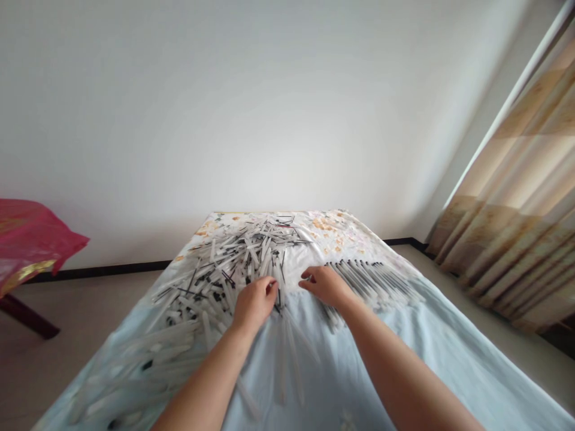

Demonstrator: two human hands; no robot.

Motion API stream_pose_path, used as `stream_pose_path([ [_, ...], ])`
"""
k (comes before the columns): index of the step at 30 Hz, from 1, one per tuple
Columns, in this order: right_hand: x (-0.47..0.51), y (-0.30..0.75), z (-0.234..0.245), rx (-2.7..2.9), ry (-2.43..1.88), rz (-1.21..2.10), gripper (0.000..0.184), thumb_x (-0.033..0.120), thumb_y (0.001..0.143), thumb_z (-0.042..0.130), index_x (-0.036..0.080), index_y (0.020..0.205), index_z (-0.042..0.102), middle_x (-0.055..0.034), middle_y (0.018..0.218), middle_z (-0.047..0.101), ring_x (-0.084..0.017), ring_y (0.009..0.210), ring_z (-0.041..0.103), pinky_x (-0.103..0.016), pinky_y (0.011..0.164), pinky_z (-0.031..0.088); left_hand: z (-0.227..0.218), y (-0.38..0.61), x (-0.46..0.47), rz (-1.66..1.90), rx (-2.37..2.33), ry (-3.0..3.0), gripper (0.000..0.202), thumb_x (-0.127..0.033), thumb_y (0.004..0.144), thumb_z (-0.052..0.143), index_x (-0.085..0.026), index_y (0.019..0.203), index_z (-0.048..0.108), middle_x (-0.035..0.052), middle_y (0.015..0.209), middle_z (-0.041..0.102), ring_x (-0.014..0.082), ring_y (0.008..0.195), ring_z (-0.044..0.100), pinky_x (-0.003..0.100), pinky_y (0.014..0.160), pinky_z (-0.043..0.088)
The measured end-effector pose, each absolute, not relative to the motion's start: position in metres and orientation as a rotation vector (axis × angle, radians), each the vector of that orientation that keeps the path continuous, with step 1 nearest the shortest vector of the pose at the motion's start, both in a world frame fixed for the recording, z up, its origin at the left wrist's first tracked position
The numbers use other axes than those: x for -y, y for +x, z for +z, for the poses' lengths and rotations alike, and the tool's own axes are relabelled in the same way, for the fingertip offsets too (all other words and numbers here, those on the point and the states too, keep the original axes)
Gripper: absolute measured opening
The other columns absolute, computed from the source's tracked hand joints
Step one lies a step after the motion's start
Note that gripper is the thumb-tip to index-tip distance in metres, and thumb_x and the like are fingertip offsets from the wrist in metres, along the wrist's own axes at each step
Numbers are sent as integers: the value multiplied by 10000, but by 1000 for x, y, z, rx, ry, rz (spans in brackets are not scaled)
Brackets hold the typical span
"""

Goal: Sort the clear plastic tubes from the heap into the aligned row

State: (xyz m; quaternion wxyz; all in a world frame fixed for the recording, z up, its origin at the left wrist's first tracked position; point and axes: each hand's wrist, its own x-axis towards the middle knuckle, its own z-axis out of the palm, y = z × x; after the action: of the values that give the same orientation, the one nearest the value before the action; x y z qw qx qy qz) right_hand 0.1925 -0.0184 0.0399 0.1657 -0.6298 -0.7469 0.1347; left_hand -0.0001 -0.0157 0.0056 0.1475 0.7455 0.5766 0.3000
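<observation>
Since these slim translucent tubes (371, 284) look light and slippery, mid-length suits pinching; my right hand (327, 285) gapes, seemingly empty, my left hand (255, 300) curls, its hold unclear.

The cloth (330, 371) is coloured pale blue in its nearer part and white farther off, where it is patterned with orange and faint pink flowers. The heaped tubes (258, 248) are tinted translucent white and flecked with black; in the tubes of the row (372, 284), whitish bodies are tipped with black. The curtain (516, 197) is banded in beige and golden brown. The wall (287, 108) is coloured pale grey-white and edged by a black skirting (130, 267). The pinkish-red sheet (31, 230) is marked with gold.
</observation>
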Motion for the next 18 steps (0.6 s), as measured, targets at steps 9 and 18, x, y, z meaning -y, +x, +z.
stream_pose_path([
  [9,14,168,15,2127,-1756,419,296,395,753,505,223,957,635,-53,803,673,-180,764,602,-249,668,389,-5,4,17,550,-1689,2504,188,-258,770,452,-194,816,622,70,849,569,194,846,533,290,737,356],
  [18,6,163,-4,2059,-1796,403,272,370,765,496,230,951,637,-60,816,672,-191,781,603,-258,678,389,-7,-1,15,532,-1877,2414,288,-105,687,435,-140,949,549,145,903,580,255,837,560,310,698,377],
])
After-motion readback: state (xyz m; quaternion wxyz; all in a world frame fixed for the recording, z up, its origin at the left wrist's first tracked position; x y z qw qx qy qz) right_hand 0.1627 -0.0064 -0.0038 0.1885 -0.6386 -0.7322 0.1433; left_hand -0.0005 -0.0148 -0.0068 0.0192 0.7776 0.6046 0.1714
